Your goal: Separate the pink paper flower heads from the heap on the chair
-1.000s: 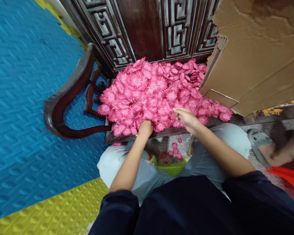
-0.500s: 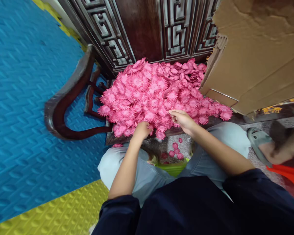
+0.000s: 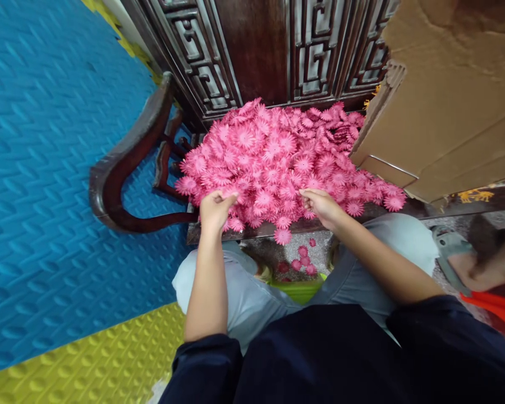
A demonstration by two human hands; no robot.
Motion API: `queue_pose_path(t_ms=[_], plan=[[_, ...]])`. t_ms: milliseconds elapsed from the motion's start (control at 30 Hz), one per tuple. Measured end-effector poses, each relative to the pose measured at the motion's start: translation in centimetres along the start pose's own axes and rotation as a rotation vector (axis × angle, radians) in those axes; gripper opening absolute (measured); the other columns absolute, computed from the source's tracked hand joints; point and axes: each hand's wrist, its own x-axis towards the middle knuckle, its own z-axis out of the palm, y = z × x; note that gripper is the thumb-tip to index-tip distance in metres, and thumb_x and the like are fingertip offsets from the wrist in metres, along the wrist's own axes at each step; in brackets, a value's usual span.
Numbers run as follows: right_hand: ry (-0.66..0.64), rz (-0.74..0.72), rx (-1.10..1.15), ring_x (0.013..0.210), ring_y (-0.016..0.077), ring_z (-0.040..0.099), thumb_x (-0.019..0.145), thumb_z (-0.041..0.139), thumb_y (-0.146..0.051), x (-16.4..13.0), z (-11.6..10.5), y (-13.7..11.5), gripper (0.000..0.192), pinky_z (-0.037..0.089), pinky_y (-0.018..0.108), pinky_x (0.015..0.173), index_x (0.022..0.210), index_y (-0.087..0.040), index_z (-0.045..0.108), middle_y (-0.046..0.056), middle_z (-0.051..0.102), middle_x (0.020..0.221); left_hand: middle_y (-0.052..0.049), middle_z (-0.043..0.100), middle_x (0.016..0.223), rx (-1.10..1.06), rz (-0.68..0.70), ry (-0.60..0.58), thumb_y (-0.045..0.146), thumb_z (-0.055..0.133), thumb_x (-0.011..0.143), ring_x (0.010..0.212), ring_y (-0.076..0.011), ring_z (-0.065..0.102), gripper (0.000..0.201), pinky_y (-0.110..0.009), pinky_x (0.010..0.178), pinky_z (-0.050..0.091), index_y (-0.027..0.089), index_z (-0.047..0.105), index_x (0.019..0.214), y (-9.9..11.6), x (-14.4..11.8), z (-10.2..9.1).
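Note:
A heap of pink artificial flower heads (image 3: 273, 151) with thin pointed petals covers the seat of a dark wooden bench (image 3: 269, 229). Over the heap's front left corner is my left hand (image 3: 215, 210), its thumb held out apart from the bent fingers and no flower visible in it. My right hand (image 3: 323, 207) is at the heap's front, thumb and forefinger pinched together and the other fingers curled. Whatever is between those fingertips is too small to make out. One flower head (image 3: 282, 236) hangs over the bench's front edge.
A curved wooden armrest (image 3: 109, 185) bounds the left side, and a large cardboard sheet (image 3: 454, 112) the right. Several fallen flowers (image 3: 303, 259) lie on the floor by a green object (image 3: 297, 292) between my knees. Another person's sandalled foot (image 3: 458, 261) shows at right.
My left hand has moved left and slightly up from the heap's front edge, and its thumb has spread. My right hand stays pinched near the same flowers. The view has shifted slightly.

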Motion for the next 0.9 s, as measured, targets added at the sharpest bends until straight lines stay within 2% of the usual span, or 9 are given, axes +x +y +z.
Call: queue_pose_path(t_ms=[67,133,267,400,500,633,733,833,900], plan=[[-0.002,-0.001,0.006,0.049,0.0065,0.036,0.055,0.070,-0.035,0.1,0.0,-0.1,0.024,0.024,0.025,0.048,0.061,-0.018,0.054,-0.006,0.044,0.054,0.004,0.052,0.060,0.041,0.110,0.284,0.024,0.060,0.068,0.059,-0.0091,0.056,0.017,-0.020,0.061,0.045,0.017,0.045,0.063,0.0,0.4,0.6],[-0.012,-0.015,0.016,0.050,0.0064,0.037,0.054,0.070,-0.035,0.1,0.0,-0.2,0.025,0.025,0.024,0.049,0.060,-0.019,0.053,-0.006,0.044,0.054,0.002,0.053,0.065,0.149,0.203,0.460,0.027,0.059,0.071,0.064,-0.0100,0.057,0.015,-0.020,0.066,0.046,0.016,0.049,0.071,-0.1,0.8,1.0],[-0.021,-0.030,0.013,0.050,0.0060,0.037,0.054,0.070,-0.036,0.1,0.3,-0.5,0.025,0.025,0.024,0.050,0.060,-0.018,0.052,-0.007,0.044,0.053,-0.001,0.058,0.073,0.262,0.298,0.568,0.032,0.059,0.075,0.070,-0.0119,0.058,0.018,-0.022,0.072,0.046,0.016,0.052,0.078,-0.1,1.7,1.1],[-0.031,-0.037,0.004,0.049,0.0059,0.036,0.055,0.068,-0.036,0.2,0.7,-0.7,0.024,0.025,0.024,0.050,0.060,-0.018,0.052,-0.007,0.043,0.053,-0.001,0.058,0.077,0.196,0.238,0.643,0.031,0.057,0.077,0.073,-0.0113,0.059,0.017,-0.021,0.073,0.047,0.016,0.051,0.080,-0.4,3.3,1.0],[-0.037,-0.035,-0.014,0.050,0.0060,0.037,0.058,0.067,-0.037,0.3,1.0,-0.8,0.024,0.025,0.024,0.051,0.061,-0.019,0.051,-0.007,0.044,0.055,-0.003,0.061,0.081,0.124,0.174,0.653,0.027,0.057,0.077,0.077,-0.0117,0.061,0.015,-0.021,0.075,0.048,0.014,0.052,0.082,-0.5,4.4,1.4],[-0.028,-0.024,-0.029,0.049,0.0059,0.038,0.060,0.065,-0.037,0.6,1.2,-0.8,0.023,0.025,0.024,0.051,0.061,-0.019,0.051,-0.007,0.044,0.056,-0.009,0.064,0.098,0.134,0.178,0.498,0.022,0.063,0.072,0.088,-0.0152,0.063,0.028,-0.026,0.082,0.049,0.012,0.056,0.097,-0.2,4.4,1.8],[0.004,-0.026,-0.017,0.047,0.0056,0.037,0.060,0.064,-0.034,1.0,1.3,-0.6,0.020,0.024,0.024,0.050,0.061,-0.019,0.052,-0.007,0.043,0.055,-0.011,0.059,0.110,0.254,0.261,0.481,0.016,0.064,0.069,0.103,-0.0197,0.058,0.037,-0.033,0.096,0.042,0.012,0.056,0.105,0.7,3.0,1.4],[0.009,-0.045,-0.005,0.047,0.0057,0.037,0.061,0.065,-0.033,1.1,1.5,-0.5,0.019,0.024,0.024,0.050,0.063,-0.019,0.053,-0.007,0.043,0.055,-0.011,0.054,0.113,0.359,0.338,0.485,0.012,0.063,0.068,0.114,-0.0232,0.048,0.037,-0.036,0.104,0.033,0.014,0.058,0.105,2.1,0.8,1.3],[-0.009,-0.059,-0.004,0.048,0.0058,0.037,0.061,0.066,-0.034,1.1,1.7,-0.4,0.019,0.026,0.024,0.051,0.063,-0.019,0.054,-0.007,0.044,0.055,-0.008,0.055,0.105,0.394,0.382,0.356,0.014,0.063,0.070,0.107,-0.0224,0.051,0.031,-0.036,0.100,0.037,0.016,0.060,0.101,3.0,-0.8,1.9]])
